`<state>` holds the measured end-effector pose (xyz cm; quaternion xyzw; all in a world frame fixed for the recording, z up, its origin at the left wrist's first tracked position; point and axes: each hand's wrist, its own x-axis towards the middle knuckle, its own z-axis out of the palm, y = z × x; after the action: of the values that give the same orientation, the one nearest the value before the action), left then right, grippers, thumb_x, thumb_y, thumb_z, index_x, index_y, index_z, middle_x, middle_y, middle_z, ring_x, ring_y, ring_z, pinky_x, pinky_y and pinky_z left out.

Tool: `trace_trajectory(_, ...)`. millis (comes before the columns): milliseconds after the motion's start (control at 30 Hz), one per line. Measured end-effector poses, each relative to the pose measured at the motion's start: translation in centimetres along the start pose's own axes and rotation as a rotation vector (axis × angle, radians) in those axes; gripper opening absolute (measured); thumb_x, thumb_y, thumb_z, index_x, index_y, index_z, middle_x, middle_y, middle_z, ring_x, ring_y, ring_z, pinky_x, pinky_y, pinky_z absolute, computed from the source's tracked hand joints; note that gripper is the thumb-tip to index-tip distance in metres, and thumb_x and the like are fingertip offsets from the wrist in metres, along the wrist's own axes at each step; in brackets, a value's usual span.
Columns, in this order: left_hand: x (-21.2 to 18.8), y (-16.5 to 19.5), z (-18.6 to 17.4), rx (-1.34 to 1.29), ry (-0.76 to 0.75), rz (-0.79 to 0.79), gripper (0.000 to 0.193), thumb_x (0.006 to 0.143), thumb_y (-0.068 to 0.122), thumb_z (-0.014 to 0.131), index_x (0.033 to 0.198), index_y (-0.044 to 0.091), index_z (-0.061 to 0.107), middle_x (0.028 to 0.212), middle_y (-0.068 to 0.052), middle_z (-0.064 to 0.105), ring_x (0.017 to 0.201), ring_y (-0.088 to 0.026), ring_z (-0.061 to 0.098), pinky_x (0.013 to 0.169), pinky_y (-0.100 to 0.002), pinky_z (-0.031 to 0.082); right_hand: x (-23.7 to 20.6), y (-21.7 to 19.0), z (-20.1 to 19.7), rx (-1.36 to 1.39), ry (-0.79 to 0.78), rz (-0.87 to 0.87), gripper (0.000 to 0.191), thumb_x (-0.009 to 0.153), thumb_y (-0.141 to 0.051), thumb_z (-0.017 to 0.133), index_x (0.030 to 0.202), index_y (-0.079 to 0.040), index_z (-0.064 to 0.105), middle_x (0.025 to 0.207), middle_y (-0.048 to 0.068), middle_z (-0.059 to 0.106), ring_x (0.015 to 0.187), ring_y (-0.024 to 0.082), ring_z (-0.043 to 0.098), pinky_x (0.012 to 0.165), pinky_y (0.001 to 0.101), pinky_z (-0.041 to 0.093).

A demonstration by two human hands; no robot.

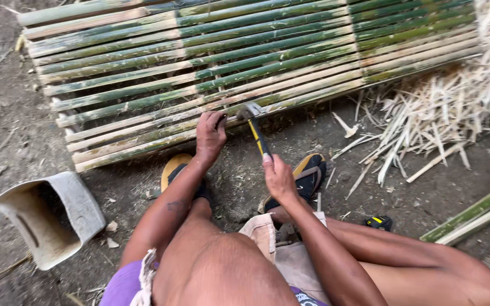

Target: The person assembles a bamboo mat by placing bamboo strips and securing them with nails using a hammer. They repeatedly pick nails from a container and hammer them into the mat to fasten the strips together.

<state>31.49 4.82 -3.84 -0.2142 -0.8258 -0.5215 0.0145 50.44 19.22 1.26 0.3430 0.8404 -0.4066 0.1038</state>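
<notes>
Hammer meets bamboo panel on dirt ground

Right hand [279, 178] grips the hammer [254, 126], head on the bamboo slat panel [211, 73]'s near edge; left hand [210, 136] fingers pinched there, contents hidden.

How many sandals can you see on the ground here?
2. One sandal lies under the left arm, below the left hand; the other sandal is right of the right hand gripping the hammer. Legs partly cover both.
</notes>
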Motion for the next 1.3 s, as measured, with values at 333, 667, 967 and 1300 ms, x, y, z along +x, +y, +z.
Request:
trace_trajectory(333, -0.5, -0.3, 1.3, 0.051, 0.021, -0.024, 0.015, 0.084, 0.005, 0.079, 0.098, 0.009, 0.076, 0.104, -0.005, 0.072, 0.097, -0.026, 0.064, 0.085, -0.037, 0.052, -0.6, -1.8, -1.3, -0.044, -0.081, 0.084, 0.044, 0.108, -0.04, 0.041, 0.096, -0.002, 0.059, 0.065, 0.021, 0.063, 0.059, 0.043, 0.066, 0.055, 0.0537, 0.047)
trace_trajectory(667, -1.3, -0.6, 2.4, 0.202, 0.021, -0.141, 0.015, 0.079, 0.006, 0.08, 0.093, 0.013, 0.08, 0.092, -0.006, 0.058, 0.093, -0.027, 0.053, 0.08, -0.04, 0.046, -3.4, -4.2, -2.9, 0.074, 0.04, -0.144, 0.037, 0.106, -0.034, 0.047, 0.096, 0.0, 0.059, 0.06, 0.018, 0.06, 0.054, 0.033, 0.065, 0.05, 0.0466, 0.044)
trace_trajectory(967, -1.3, -0.6, 2.3, 0.185, 0.046, -0.112, 0.016, 0.076, 0.002, 0.077, 0.089, 0.012, 0.079, 0.089, -0.005, 0.058, 0.093, -0.027, 0.053, 0.081, -0.04, 0.047, -2.9, -7.1, -2.9, -0.076, -0.026, -0.068, 0.034, 0.106, -0.033, 0.045, 0.097, -0.002, 0.058, 0.059, 0.012, 0.059, 0.05, 0.031, 0.062, 0.049, 0.0465, 0.045)
trace_trajectory(1300, -1.0, -0.4, 2.5, 0.221, 0.038, -0.105, 0.014, 0.079, 0.003, 0.079, 0.09, 0.011, 0.079, 0.086, -0.006, 0.058, 0.091, -0.028, 0.052, 0.08, -0.041, 0.045, -2.7, -6.1, -2.3, -0.154, -0.103, 0.054, 0.035, 0.108, -0.035, 0.044, 0.099, -0.004, 0.058, 0.061, 0.016, 0.061, 0.052, 0.037, 0.063, 0.049, 0.049, 0.047)
